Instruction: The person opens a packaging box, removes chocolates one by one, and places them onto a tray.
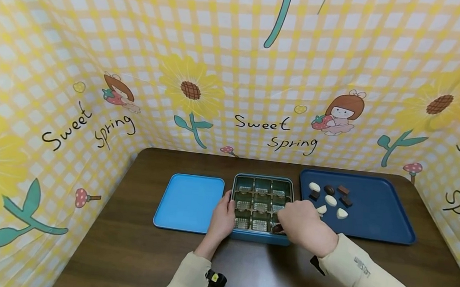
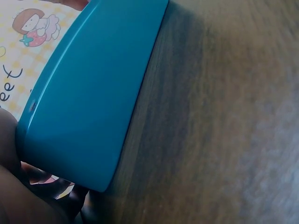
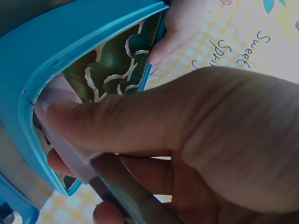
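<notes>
A blue box (image 1: 260, 237) with a gold tray of square compartments (image 1: 261, 205) stands on the table. My left hand (image 1: 223, 217) grips the box's left side, its thumb near the rim. Over the box's right front corner, my right hand (image 1: 305, 224) holds a utensil with a flat pale lilac end (image 3: 70, 133) and a shiny metal handle (image 3: 133, 186); its exact kind is unclear. The thumb lies on the lilac part, with fingers beneath it. A dark brown piece (image 1: 277, 229) shows in the front right compartment, partly hidden by this hand.
To the right, a dark blue tray (image 1: 381, 213) bears several white and brown chocolates (image 1: 331, 200). A light blue lid (image 1: 188, 204) lies flat at the box's left. Checked yellow cloth (image 1: 232, 37) walls the brown table (image 1: 127, 258) at the back and both sides.
</notes>
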Tool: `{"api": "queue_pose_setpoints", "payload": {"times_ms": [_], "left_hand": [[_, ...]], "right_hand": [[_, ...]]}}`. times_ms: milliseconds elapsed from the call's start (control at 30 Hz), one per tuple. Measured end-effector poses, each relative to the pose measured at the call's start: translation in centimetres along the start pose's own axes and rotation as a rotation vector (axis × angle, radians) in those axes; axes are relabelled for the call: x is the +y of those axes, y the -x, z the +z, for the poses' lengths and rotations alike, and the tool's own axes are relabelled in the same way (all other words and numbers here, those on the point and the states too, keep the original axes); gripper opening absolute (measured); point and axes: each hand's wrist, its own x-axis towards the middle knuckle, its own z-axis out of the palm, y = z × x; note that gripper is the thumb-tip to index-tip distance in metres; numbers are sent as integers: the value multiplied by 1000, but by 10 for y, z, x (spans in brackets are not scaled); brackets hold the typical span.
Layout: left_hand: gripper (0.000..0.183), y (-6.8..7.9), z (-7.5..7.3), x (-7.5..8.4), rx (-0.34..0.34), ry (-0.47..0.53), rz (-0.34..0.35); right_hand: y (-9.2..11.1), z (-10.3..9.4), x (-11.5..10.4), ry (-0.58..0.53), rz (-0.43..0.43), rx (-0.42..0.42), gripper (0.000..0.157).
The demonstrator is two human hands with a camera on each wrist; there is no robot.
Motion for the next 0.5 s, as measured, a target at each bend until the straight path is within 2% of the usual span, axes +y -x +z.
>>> {"api": "queue_pose_setpoints", "payload": {"times_ms": [200,367,500], "left_hand": [[48,-1,0,1,2,-5,6],[48,-1,-1,0,5,5,13],[47,-1,-1,0,10,-33,14]], "right_hand": [[-1,3,3,-24,-14,-8,20],[-1,4,6,-25,-23,8,23],[1,4,9,-46,-22,3,20]]}}
